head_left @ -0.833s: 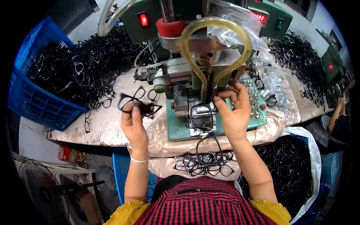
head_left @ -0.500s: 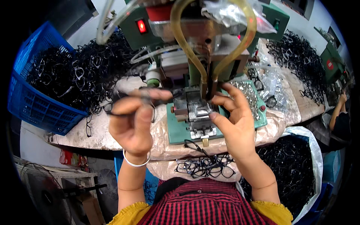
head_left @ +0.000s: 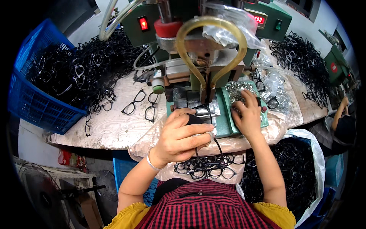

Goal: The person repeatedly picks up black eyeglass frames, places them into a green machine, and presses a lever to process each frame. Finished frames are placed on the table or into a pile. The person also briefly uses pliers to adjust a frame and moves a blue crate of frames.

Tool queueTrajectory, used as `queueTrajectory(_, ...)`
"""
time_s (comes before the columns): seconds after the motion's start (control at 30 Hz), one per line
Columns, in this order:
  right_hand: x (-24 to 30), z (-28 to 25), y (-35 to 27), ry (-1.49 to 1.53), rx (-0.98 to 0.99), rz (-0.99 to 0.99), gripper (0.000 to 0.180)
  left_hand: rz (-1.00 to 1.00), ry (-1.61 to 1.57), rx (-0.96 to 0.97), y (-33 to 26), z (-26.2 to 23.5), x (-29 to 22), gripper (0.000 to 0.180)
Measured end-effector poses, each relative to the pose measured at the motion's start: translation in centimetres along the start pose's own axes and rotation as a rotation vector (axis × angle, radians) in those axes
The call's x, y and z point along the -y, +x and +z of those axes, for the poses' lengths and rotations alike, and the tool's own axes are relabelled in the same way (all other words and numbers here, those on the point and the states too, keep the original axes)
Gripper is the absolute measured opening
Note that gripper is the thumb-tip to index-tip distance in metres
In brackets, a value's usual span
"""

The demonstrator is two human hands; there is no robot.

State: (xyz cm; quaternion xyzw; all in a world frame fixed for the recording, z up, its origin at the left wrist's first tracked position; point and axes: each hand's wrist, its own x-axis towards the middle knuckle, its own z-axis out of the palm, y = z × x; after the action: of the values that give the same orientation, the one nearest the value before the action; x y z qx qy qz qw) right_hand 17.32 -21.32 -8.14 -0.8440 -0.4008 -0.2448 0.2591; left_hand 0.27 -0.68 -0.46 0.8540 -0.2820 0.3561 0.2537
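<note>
My left hand is closed around a black glasses frame and holds it against the metal bed of a green press machine. My right hand rests with spread fingers on a heap of small metal parts on the machine's green base. A pile of finished black frames lies in my lap on a plastic sheet. Two yellow hoses arch over the machine's head.
A blue crate full of black frames stands at the left, with loose frames on the worn table. A white sack of frames is at my right. Another person's arm shows at the far right.
My left hand has come from the table's left with a frame to the machine bed. My right hand left the bed and moved right onto the metal parts.
</note>
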Motion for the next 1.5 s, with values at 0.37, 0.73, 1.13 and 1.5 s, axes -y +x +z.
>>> queueTrajectory(0.37, -2.7, -1.0, -3.8, 0.979, -0.563, 0.844, 0.018, -0.672, 0.403, -0.62, -8.6, -4.0, -1.2, 0.027)
queueTrajectory(0.73, 0.9, 1.6, 0.6, 0.653, -0.309, 0.554, 0.018, -1.002, 0.594, -0.12, -21.1, -4.9, 19.4, 0.022)
queueTrajectory(1.13, -1.7, -6.1, -7.3, 0.42, -0.2, 0.497, 0.018, -1.141, 0.83, -0.044, -27.0, -17.2, 20.5, 0.029)
queueTrajectory(1.5, 8.5, -0.8, 3.9, 1.181, -0.159, 0.497, 0.043, -0.915, 1.108, -0.003, -21.5, -13.0, 12.2, 0.022)
